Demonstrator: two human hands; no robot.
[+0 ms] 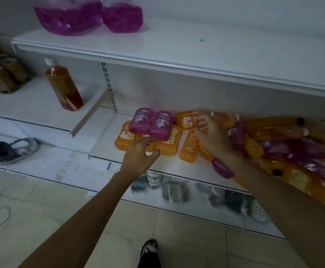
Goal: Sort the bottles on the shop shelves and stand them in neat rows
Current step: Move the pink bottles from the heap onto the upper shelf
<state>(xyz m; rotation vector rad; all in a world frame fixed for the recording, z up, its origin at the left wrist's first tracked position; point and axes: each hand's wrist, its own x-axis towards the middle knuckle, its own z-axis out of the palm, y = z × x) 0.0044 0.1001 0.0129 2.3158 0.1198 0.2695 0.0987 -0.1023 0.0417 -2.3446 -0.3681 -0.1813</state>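
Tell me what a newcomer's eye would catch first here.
The jumbled heap of orange and purple bottles lying on the middle shelf, at right. The right hand grips one orange bottle there, while the open left hand reaches toward two pink bottles. A tall amber bottle stands alone at left.

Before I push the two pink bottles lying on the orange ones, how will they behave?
The pink bottles rest on smooth orange bottles, so they probably slide off easily. Their flat sides suggest they will not roll. They look full, so likely heavy for their size.

Forearms point(92, 209) are bare; trouser leg point(149, 261) and sandal point(149, 247) dark.
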